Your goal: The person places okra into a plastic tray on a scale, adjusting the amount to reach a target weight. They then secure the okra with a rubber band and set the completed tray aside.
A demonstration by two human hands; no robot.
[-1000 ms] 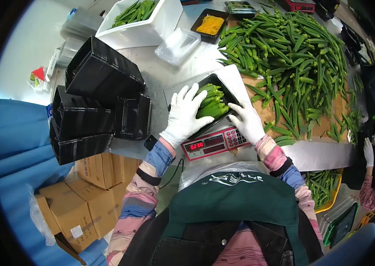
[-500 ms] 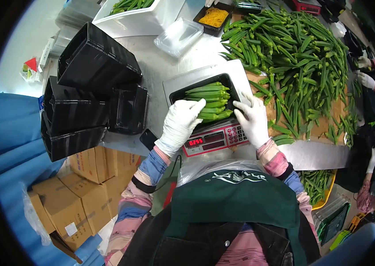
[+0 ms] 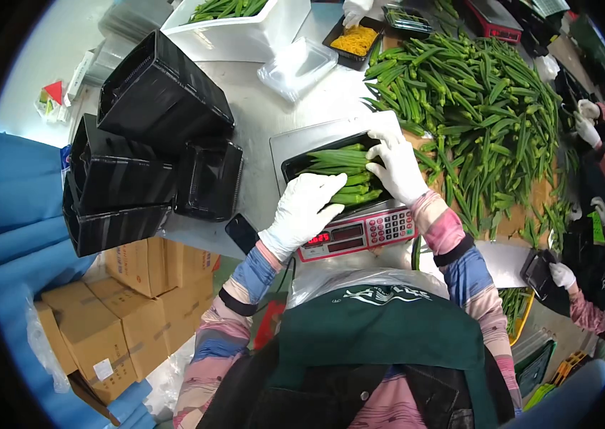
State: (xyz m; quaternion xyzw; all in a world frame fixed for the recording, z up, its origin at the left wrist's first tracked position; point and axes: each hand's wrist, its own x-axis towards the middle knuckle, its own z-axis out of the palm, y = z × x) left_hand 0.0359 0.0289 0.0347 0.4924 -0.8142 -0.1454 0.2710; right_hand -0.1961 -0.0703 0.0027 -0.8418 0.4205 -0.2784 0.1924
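Observation:
A black tray (image 3: 292, 169) holding a row of green okra (image 3: 338, 159) rests on a scale (image 3: 360, 232) with a red-framed panel and lit red digits. My left hand (image 3: 305, 212), in a white glove, lies over the tray's near left side, thumb and fingers apart around the okra's lower left ends. My right hand (image 3: 396, 169), gloved too, reaches over the tray's right side, its thumb and fingertips at the okra's stem ends; whether it pinches a pod cannot be made out. Both palms are hidden.
Loose okra (image 3: 488, 107) is heaped at the right. Stacked black trays (image 3: 163, 93) stand at the left, clear lids (image 3: 297, 68) and a white bin (image 3: 234, 36) behind. A phone (image 3: 242, 232) lies by my left wrist. Co-workers' gloved hands (image 3: 562, 274) show at the right and top.
My right hand has moved up and inward over the tray's right side. My left hand has shifted slightly down over the okra. A co-worker at the right now holds a black tray.

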